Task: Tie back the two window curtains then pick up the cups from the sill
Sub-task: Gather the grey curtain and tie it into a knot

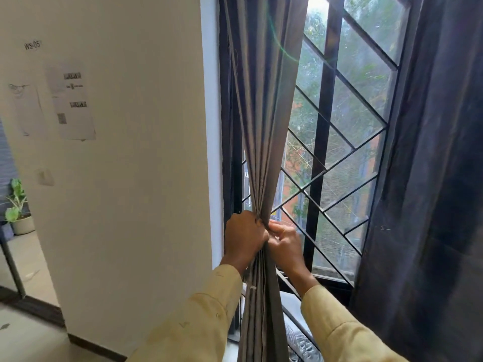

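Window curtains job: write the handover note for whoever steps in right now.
Left hand: clenched around the gathered left curtain.
Right hand: at the same bunch from the window side; its grip is partly hidden.
Right curtain: hanging loose, untouched.
Done: left curtain bunched; no tie visible on it.
Left: tie the left curtain, gather and tie the right one, then collect the cups, which are not in view.

Our left hand point(245, 235) and right hand point(285, 244) side by side around the left curtain point(261, 126), window grille point(347, 142) behind, right curtain point(431, 178) at the window's right edge
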